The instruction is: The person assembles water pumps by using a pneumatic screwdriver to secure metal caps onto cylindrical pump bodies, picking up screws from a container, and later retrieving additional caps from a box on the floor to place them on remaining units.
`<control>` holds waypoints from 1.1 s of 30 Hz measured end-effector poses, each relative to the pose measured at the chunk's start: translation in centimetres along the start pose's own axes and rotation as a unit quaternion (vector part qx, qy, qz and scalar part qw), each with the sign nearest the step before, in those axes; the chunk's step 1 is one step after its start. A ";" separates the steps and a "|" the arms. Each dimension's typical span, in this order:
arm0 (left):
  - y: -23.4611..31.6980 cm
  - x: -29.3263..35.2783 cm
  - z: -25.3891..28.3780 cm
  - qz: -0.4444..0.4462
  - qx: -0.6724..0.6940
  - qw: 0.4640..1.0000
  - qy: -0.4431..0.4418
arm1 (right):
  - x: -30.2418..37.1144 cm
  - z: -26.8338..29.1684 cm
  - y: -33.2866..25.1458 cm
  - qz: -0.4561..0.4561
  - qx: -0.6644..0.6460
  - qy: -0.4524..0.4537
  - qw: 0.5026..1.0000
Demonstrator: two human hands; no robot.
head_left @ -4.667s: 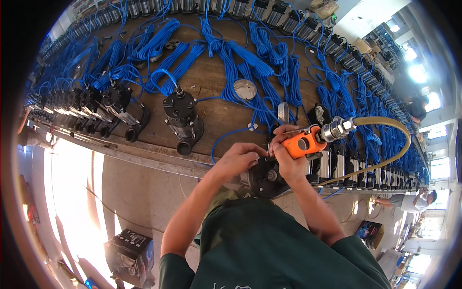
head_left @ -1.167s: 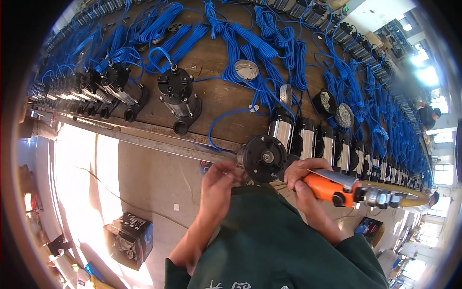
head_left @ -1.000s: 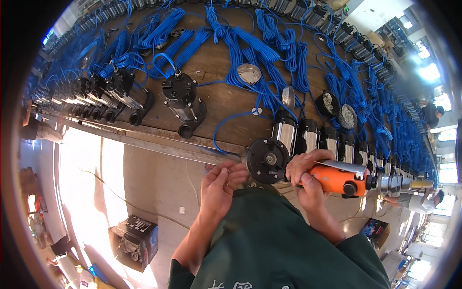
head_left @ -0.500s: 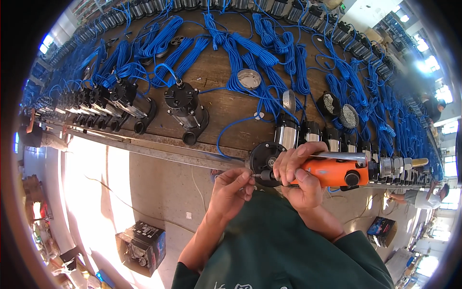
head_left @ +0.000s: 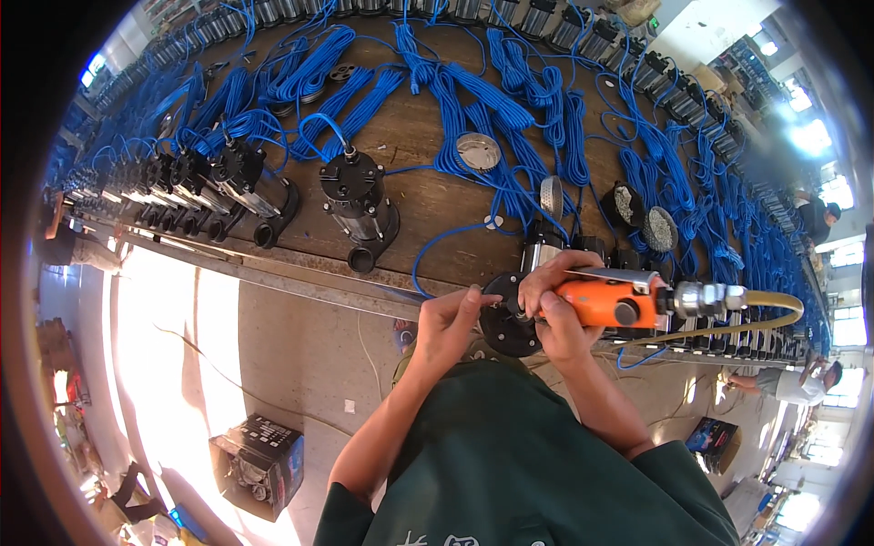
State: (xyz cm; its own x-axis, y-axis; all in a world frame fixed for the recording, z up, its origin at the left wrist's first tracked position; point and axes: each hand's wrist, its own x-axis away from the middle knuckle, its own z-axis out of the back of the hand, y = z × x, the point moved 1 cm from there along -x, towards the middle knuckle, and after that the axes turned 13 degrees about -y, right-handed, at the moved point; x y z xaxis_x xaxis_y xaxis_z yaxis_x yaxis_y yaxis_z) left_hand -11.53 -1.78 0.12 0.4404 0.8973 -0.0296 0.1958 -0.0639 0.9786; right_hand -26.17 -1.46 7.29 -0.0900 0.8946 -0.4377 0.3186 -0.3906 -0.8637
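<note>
Landmark: the round black pump end (head_left: 506,339), at the near bench edge, straight in front of the person. A silver body (head_left: 538,255) runs back from it over the bench (head_left: 414,134); pump seems laid on its side, likely so the flat face turns toward the hands.

Right hand (head_left: 566,342): over the right part of the pump end, fingers wrapped around the front of an orange power tool (head_left: 596,303). A hold this far forward probably steadies the nose, which the hand hides. Tool lies roughly level, rear pointing away from the pump end. Whether a finger presses its silver lever (head_left: 624,273), cannot tell. Tan hose (head_left: 774,298) loops off to the right of the pump end, presumably to stay clear of the work.

Left hand (head_left: 441,329): at the pump end's left rim, index finger reaching onto the face, thumb raised beside it. Any small part pinched there, cannot tell; pose suggests delicate guiding.

Left of the pump end, well apart: 1 upright pump (head_left: 355,196), then a row of pumps (head_left: 255,177), apparently lined up for easy reach. Beyond it: blue cable bundles (head_left: 492,96), folded presumably against tangling, and 1 shallow metal dish (head_left: 478,152).
</note>
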 end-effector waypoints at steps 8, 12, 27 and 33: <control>-0.8 0.2 0.3 0.002 -0.002 0.999 -0.043 | 0.0 0.0 1.8 -0.065 0.081 -0.017 0.994; -1.2 0.2 0.5 0.017 0.004 0.998 -0.054 | -0.2 -0.8 1.6 -0.110 0.078 -0.039 0.990; -2.2 2.8 2.9 0.099 0.425 0.878 0.196 | -1.2 1.2 -2.6 0.028 -0.004 0.038 0.999; 3.8 1.2 0.0 0.089 0.353 0.930 0.052 | -0.9 0.9 -4.9 0.065 -0.052 0.067 0.994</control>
State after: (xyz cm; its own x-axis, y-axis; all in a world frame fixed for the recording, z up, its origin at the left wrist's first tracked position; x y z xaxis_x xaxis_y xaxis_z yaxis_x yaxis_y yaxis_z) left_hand -10.30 -0.96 3.83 0.4415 0.8800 0.1755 0.6704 -0.4535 0.5873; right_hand -28.52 -0.59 11.69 0.0832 0.8620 -0.5000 0.4155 -0.4861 -0.7689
